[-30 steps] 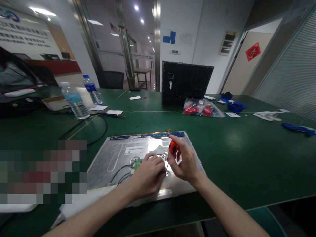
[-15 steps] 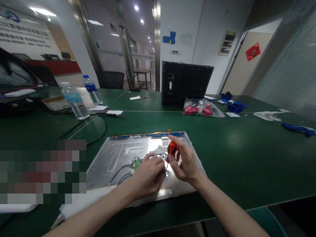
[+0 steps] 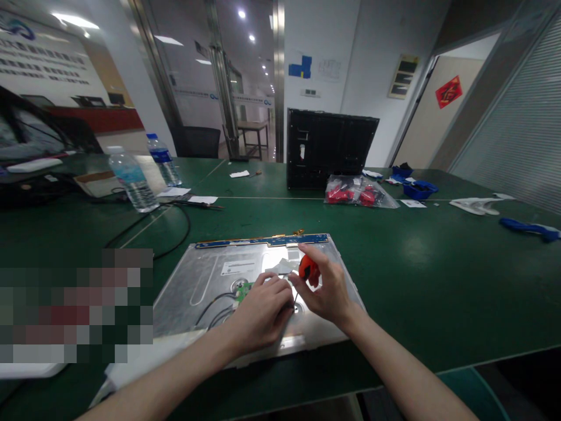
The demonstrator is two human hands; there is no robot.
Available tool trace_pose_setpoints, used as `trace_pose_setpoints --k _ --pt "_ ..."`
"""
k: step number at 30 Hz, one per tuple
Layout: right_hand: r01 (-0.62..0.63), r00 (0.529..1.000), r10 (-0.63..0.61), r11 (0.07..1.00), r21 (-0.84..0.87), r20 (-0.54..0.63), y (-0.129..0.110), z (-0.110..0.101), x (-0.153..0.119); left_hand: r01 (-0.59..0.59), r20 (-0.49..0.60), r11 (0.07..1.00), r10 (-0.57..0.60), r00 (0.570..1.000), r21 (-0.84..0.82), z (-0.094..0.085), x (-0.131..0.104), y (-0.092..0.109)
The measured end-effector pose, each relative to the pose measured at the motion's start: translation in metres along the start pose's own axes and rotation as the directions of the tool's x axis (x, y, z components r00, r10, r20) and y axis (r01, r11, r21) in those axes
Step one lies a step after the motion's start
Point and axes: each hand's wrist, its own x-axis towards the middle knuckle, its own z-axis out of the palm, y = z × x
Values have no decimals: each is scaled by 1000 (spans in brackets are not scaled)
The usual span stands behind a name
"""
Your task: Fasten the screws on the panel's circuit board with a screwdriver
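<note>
In my right hand (image 3: pixel 326 287) is an orange-and-black screwdriver (image 3: pixel 308 268), gripped by the handle with its thin shaft slanting down. The shaft reaches the metal back of a display panel (image 3: pixel 205 272), just beside my left hand (image 3: pixel 265 304). My left hand is closed, its fingers curled low against the panel around the shaft's tip. What those fingers pinch, if anything, is hidden. Partly behind that hand sits a small green circuit board (image 3: pixel 243 290) with black cables (image 3: pixel 214 304). A long blue circuit board (image 3: pixel 263 240) runs along the panel's far edge.
Two water bottles (image 3: pixel 134 178) and a black cable (image 3: pixel 186 231) are at the left. Behind the panel stand a black frame-like housing (image 3: pixel 331 149) and a clear bag of red parts (image 3: pixel 359 193). Blue trays (image 3: pixel 419 189) and a blue strap-like item (image 3: pixel 530 229) lie right.
My right thumb and fingers have shifted around the screwdriver handle, the thumb now higher and closer to my left hand. The left hand and the panel have stayed put.
</note>
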Motion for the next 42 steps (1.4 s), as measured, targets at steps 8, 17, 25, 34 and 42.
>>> trace_pose_setpoints --k 8,17,25,34,42 --pt "-48 998 44 994 96 45 -3 -3 0 -5 0 1000 5 1000 24 -2 1 2" --pt "8 1000 -8 1000 -27 -26 0 2 1 6 1 1000 -6 1000 14 -1 1 2" --pt "-45 998 43 998 52 34 -3 -2 0 -11 -3 1000 11 1000 13 -2 1 1" --pt "-32 999 32 999 35 13 -1 0 -1 2 -2 1000 -2 1000 21 -1 1 1" --pt "-17 1000 17 1000 6 18 0 2 -1 -5 -7 1000 5 1000 3 -2 1 2"
